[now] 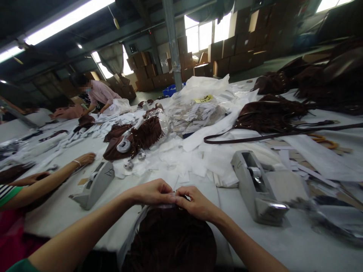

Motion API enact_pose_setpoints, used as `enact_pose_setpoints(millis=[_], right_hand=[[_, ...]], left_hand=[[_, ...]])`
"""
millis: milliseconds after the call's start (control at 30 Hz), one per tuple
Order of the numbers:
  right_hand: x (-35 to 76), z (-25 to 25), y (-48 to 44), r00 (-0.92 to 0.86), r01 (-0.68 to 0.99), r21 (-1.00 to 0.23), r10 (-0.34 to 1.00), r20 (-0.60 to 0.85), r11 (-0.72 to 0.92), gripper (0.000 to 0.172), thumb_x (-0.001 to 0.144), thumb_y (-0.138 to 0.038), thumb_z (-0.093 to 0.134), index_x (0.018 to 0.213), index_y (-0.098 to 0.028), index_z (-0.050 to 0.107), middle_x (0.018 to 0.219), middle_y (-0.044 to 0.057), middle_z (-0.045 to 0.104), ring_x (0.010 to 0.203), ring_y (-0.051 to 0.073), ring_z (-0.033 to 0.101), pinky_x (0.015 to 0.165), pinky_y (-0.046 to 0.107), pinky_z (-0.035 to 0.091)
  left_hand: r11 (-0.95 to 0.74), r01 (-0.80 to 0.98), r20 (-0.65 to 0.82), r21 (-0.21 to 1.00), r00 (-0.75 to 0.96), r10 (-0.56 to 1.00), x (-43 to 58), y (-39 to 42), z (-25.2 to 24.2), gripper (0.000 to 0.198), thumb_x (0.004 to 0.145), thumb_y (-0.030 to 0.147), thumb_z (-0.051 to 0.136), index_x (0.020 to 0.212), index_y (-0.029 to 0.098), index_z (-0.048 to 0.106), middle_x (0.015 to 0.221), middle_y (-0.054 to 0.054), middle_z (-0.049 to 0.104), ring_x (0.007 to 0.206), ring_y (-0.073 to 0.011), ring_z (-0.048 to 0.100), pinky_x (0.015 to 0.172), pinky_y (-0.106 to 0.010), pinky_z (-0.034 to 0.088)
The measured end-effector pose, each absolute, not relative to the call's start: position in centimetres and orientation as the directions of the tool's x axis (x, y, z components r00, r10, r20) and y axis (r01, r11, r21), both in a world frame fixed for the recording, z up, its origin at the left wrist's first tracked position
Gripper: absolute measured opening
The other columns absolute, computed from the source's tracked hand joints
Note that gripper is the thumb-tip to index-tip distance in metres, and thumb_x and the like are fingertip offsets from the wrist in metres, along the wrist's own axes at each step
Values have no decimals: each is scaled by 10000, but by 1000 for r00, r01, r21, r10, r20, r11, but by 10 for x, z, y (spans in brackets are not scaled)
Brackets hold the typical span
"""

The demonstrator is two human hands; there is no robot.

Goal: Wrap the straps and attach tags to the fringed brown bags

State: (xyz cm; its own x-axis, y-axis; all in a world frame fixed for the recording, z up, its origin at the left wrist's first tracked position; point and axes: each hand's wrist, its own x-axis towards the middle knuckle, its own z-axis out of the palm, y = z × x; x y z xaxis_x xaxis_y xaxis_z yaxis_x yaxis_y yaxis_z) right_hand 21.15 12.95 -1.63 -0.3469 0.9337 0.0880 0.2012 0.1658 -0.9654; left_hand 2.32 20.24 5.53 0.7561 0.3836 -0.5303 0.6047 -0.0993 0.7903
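Through the head camera I have the dark brown bag (172, 241) at the near edge of the white table (295, 253), directly below my two hands, and I place everything else by it. My left hand (157, 193) is closed to a pinch at the bag's top edge, thumb and fingertips together. My right hand (194, 202) meets it there, its thumb and forefinger curled shut on the same edge, the fingertips of both nearly touching. A pale strip (170, 205) shows along that edge; I cannot tell what small part sits between the fingers.

To the right of the bag I see a grey tape dispenser (256, 189), and to its left a second dispenser (98, 185) with a dark mark on its side. Beyond that one, a co-worker's hand (87, 159) with a bracelet rests on the table. Past the bag lie white sheets (181, 158), then a fringed bag (147, 134) partly in clear plastic, and a plastic sack of paper slips (198, 113). Farther off to the right is a brown pile (266, 115) with a long strap (244, 140).
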Motion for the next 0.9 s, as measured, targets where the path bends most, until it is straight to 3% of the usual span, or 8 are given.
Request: enact_pose_setpoints(millis=[67, 133, 233, 433, 533, 667, 800, 900], right_hand=[[211, -21, 122, -279, 158, -973, 953, 117, 166, 306, 902, -390, 470, 775, -163, 632, 718, 5, 590, 718, 152, 538, 659, 256, 415], [213, -28, 110, -186, 117, -978, 971, 149, 173, 288, 897, -406, 494, 1023, -182, 622, 988, 49, 641, 931, 200, 573, 821, 304, 441], [215, -42, 92, -101, 133, -976, 982, 161, 173, 461, 839, -365, 605, 1263, -227, 490, 1245, 73, 567, 1130, 239, 521, 963, 366, 402], [217, -56, 86, -78, 305, -921, 970, 230, 243, 269, 877, -229, 542, 1142, -235, 589, 1016, 49, 633, 950, 208, 581, 857, 348, 452], [218, -49, 92, -137, 379, -876, 954, 267, 300, 267, 872, -173, 531, 1122, -235, 599, 902, 38, 609, 848, 194, 572, 778, 327, 462], [215, -43, 96, -175, 439, -826, 936, 306, 353, 273, 852, -105, 519, 1080, -228, 607, 887, 42, 592, 847, 195, 557, 775, 320, 457], [214, -49, 96, -97, 405, -858, 947, 305, 317, 241, 876, -167, 510, 1082, -235, 616, 906, 45, 617, 870, 198, 575, 793, 325, 467], [214, -51, 97, 36, 273, -934, 968, 248, 229, 264, 925, -311, 462, 1121, -224, 616, 1021, 66, 638, 951, 205, 592, 829, 330, 477]], left_hand=[[-95, 580, -493, 809, 758, 428, 30, 200, 52, 476, 768, 607, 565, 631, 156, 499, 525, 57, 364, 470, -68, 272, 423, -224, 166], [-104, 573, -463, 813, 744, 482, 33, 200, 49, 466, 777, 596, 559, 642, 152, 511, 523, 53, 385, 471, -70, 297, 428, -221, 177], [-109, 587, -460, 802, 724, 515, 32, 202, 46, 457, 768, 585, 570, 638, 150, 513, 523, 52, 403, 467, -69, 314, 427, -215, 192], [-146, 670, -533, 728, 687, 495, 35, 202, 45, 443, 748, 581, 566, 627, 158, 508, 517, 54, 409, 459, -76, 333, 410, -204, 219], [-218, 699, -549, 681, 685, 479, 39, 201, 48, 425, 757, 552, 552, 603, 159, 510, 506, 54, 400, 459, -75, 318, 411, -208, 207], [-284, 712, -522, 643, 678, 517, 48, 194, 45, 385, 745, 497, 564, 567, 160, 515, 483, 51, 404, 457, -82, 331, 419, -216, 209], [-184, 727, -443, 661, 576, 687, 57, 186, 34, 336, 723, 473, 587, 617, 158, 539, 509, 32, 494, 478, -102, 426, 442, -209, 263], [-85, 652, -368, 753, 525, 767, 63, 181, 25, 348, 697, 468, 634, 851, 172, 537, 555, 53, 526, 487, -104, 450, 457, -196, 298]])
